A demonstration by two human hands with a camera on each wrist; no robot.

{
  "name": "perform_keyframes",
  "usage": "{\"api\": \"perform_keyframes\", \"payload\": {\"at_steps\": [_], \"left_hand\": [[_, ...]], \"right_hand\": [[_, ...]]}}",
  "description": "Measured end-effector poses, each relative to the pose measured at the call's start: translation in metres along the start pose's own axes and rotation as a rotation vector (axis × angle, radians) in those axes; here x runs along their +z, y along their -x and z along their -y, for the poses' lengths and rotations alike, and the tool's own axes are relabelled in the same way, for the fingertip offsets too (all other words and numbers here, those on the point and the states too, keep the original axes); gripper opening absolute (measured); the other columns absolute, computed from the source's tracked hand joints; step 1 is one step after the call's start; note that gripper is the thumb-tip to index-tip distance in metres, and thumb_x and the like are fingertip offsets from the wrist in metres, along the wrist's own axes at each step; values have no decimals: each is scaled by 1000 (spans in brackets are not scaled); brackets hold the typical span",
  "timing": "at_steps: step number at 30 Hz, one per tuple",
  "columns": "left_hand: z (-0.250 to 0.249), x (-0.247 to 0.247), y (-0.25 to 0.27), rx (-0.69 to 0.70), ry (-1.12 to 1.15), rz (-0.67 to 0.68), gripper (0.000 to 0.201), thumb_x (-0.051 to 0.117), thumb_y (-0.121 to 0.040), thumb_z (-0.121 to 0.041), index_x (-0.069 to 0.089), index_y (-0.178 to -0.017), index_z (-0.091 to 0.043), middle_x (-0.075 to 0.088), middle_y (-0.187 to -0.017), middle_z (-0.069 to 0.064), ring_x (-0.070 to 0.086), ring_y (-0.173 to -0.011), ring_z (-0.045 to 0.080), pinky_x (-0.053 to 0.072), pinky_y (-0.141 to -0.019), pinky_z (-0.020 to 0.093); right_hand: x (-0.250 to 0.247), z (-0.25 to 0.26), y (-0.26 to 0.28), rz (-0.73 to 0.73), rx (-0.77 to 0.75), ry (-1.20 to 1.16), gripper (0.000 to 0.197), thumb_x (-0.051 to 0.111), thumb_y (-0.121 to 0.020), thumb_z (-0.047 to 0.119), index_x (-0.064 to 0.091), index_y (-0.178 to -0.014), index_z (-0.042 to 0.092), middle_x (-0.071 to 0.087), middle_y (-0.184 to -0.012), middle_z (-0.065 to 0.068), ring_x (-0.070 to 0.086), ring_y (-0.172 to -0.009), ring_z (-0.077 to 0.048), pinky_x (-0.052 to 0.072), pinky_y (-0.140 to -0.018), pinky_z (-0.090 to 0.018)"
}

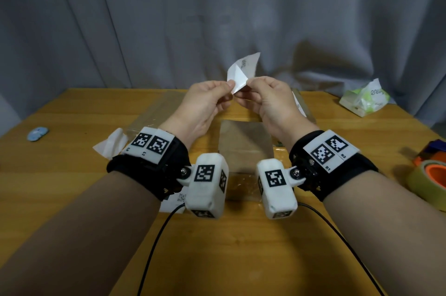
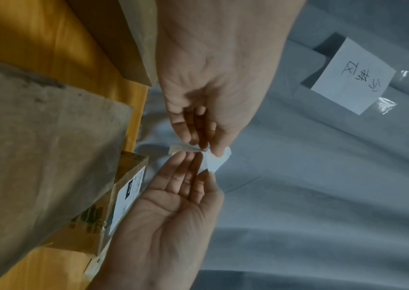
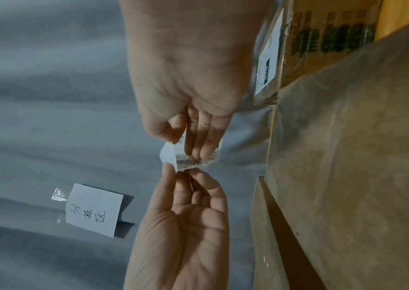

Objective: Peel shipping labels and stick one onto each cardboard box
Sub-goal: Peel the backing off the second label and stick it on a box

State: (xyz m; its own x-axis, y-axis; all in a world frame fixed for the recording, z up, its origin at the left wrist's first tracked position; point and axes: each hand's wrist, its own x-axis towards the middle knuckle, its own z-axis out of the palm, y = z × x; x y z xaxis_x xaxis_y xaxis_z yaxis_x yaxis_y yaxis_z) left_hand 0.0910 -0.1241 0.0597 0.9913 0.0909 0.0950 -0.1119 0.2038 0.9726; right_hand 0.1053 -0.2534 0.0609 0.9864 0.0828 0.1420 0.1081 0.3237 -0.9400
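Where the wooden table [image 1: 72,187] meets the room's far side, a grey curtain [image 1: 120,18] hangs in folds across the whole background. Left of the left hand lie a small blue disc [image 1: 37,133] and, nearer the wrist, a crumpled white backing sheet [image 1: 112,143]. A printed sheet [image 1: 173,201] lies under the left wrist.

The left hand [image 1: 205,102] is raised above the table with its thumb and forefinger pinched on one corner of the shipping label [image 1: 242,71]; the other fingers are loosely extended. The label stands above and between both hands, partly folded, with its blank face toward the head camera. In the right wrist view, print shows on the label's other face.

Below and between the hands sits a plain cardboard box [image 1: 245,143]. The right hand [image 1: 270,100] mirrors the left, its thumb and fingertips pinching the label's opposite lower edge. Behind the right hand stands a second cardboard box [image 3: 327,39] carrying an applied label [image 3: 269,56].

Right of the right hand lie a tissue pack [image 1: 364,99] far back and a tape roll [image 1: 428,178] near the wrist. A handwritten paper note [image 3: 94,210] is taped to the curtain.
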Motion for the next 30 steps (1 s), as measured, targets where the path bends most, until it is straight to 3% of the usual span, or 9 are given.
{"api": "perform_keyframes", "payload": {"at_steps": [5, 9, 13, 19, 23, 25, 27, 30], "left_hand": [[5, 3, 2, 65, -45, 7, 19, 53, -94, -9, 52, -74, -7, 56, -63, 5, 56, -50, 2, 52, -57, 13], [8, 4, 3, 115, -33, -44, 11, 61, -88, -6, 51, -83, -8, 60, -63, 5, 58, -52, 6, 52, -56, 16], [10, 8, 3, 186, -37, -69, 25, 60, -86, 2, 41, -86, -14, 56, -65, 6, 55, -46, 5, 46, -51, 15], [12, 7, 0, 161, -12, -70, 21, 61, -87, -3, 43, -88, -14, 58, -58, -3, 55, -55, 7, 47, -59, 17], [12, 7, -1, 104, 36, -72, 20, 60, -88, -4, 43, -86, -14, 56, -57, -3, 50, -51, 5, 44, -54, 16], [12, 5, -2, 68, 54, -63, 20, 59, -89, -3, 42, -87, -14, 53, -63, 1, 48, -49, 5, 42, -52, 15], [11, 2, -3, 28, 62, -34, 20, 58, -89, -2, 42, -86, -14, 50, -65, 4, 45, -48, 7, 40, -48, 15], [8, -7, -5, -39, 21, 21, 21, 57, -90, -2, 42, -82, -15, 46, -61, 2, 41, -47, 7, 36, -42, 14]], "right_hand": [[0, -5, 0, -8, 33, -18, 16, 52, -93, 8, 62, -80, 6, 66, -72, -8, 64, -66, -16, 56, -64, -25], [-1, -13, 4, 83, 27, -9, 31, 55, -93, 31, 66, -95, 2, 67, -87, -16, 65, -78, -22, 55, -73, -30], [-1, -21, 8, 85, -50, 47, 16, 65, -88, 16, 67, -89, 1, 64, -74, -11, 62, -65, -15, 54, -69, -22], [-3, -20, 7, 46, -66, 22, 2, 67, -84, 7, 69, -84, 7, 68, -76, -9, 66, -72, -19, 55, -77, -32], [-2, -18, 5, 39, -20, 58, 4, 65, -86, 8, 67, -82, 6, 64, -82, -16, 61, -83, -29, 51, -89, -45], [-2, -17, 3, 40, 18, 74, 7, 64, -87, 9, 66, -82, 5, 64, -78, -14, 61, -79, -27, 53, -86, -42], [-4, -16, 1, 38, 49, 87, 9, 64, -87, 10, 66, -80, 5, 62, -71, -9, 59, -70, -20, 54, -75, -34], [-6, -18, 1, 50, 91, 96, 10, 63, -88, 10, 64, -80, 5, 60, -77, -13, 57, -65, -16, 52, -59, -22]]}}
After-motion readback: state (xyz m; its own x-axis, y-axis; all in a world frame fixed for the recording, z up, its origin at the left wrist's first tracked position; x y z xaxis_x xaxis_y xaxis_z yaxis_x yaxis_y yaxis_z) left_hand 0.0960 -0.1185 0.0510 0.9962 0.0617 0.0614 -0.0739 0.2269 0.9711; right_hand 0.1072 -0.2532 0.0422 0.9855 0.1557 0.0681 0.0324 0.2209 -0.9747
